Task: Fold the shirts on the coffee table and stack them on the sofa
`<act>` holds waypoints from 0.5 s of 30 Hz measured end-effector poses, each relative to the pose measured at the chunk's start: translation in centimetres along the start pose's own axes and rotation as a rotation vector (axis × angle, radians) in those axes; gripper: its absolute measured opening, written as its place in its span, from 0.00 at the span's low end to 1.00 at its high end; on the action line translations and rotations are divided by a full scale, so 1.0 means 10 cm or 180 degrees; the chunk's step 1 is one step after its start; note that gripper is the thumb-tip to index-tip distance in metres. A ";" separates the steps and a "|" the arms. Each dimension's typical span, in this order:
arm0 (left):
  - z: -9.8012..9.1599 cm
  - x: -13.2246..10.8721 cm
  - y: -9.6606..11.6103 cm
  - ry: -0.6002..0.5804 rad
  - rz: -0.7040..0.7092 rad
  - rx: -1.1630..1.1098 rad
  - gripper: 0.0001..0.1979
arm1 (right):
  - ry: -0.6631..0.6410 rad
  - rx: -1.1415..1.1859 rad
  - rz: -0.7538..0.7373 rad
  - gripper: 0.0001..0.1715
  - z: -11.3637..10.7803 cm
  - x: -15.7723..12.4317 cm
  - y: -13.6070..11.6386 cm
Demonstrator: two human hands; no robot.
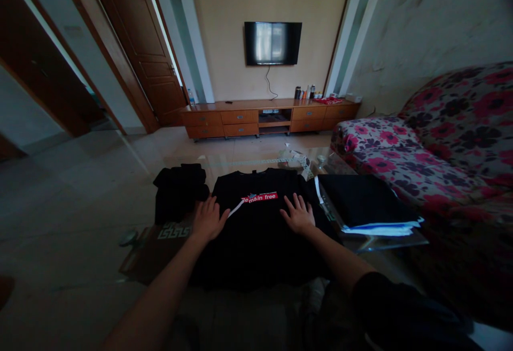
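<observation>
A black T-shirt with a red printed label reading "main free" lies spread front up on a glass coffee table, its collar at the far side. My left hand rests flat on the shirt's left part, fingers apart, beside a white stripe. On the right part of the shirt lies my right hand, palm down with fingers spread. Neither hand grips the cloth. The shirt's lower part hangs toward me over the near side, dark and hard to make out.
Left of the shirt sits a dark clothing pile. To the right, a black folded stack lies over white and blue layers. A crumpled plastic bag is at the table's far side. A flowered sofa stands right; a wooden TV cabinet is beyond.
</observation>
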State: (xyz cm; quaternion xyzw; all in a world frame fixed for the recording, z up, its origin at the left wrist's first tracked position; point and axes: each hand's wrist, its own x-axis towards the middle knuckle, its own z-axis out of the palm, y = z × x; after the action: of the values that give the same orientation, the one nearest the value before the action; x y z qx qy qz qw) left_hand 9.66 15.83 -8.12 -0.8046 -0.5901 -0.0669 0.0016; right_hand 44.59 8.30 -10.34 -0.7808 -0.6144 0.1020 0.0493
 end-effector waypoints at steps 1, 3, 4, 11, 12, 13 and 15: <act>0.01 0.02 0.02 0.0145 0.0149 -0.0018 0.35 | -0.0017 0.0026 0.0005 0.41 -0.01 0.00 -0.01; 0.06 0.06 0.04 0.0192 0.0362 -0.0137 0.34 | -0.0051 0.0090 0.0006 0.40 -0.06 0.00 -0.03; 0.09 0.07 0.02 0.0109 0.0412 -0.0214 0.35 | -0.0028 0.0141 0.0008 0.38 -0.10 0.01 -0.04; 0.28 0.14 -0.17 -0.0275 0.0418 -0.0512 0.39 | 0.1512 0.0693 0.1496 0.31 -0.50 0.14 0.10; 0.28 0.14 -0.18 -0.0262 0.0422 -0.0546 0.39 | 0.1591 0.0780 0.1729 0.31 -0.54 0.16 0.15; 0.28 0.14 -0.19 -0.0245 0.0421 -0.0585 0.38 | 0.1599 0.0859 0.1877 0.31 -0.58 0.19 0.20; 0.27 0.14 -0.18 -0.0205 0.0415 -0.0644 0.38 | 0.1478 0.0966 0.1997 0.31 -0.63 0.24 0.29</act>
State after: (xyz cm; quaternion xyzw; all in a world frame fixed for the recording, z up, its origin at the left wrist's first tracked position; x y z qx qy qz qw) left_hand 8.60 17.94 -10.78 -0.8390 -0.5265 -0.1000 -0.0943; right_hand 49.28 10.26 -5.08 -0.9162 -0.2974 0.0228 0.2676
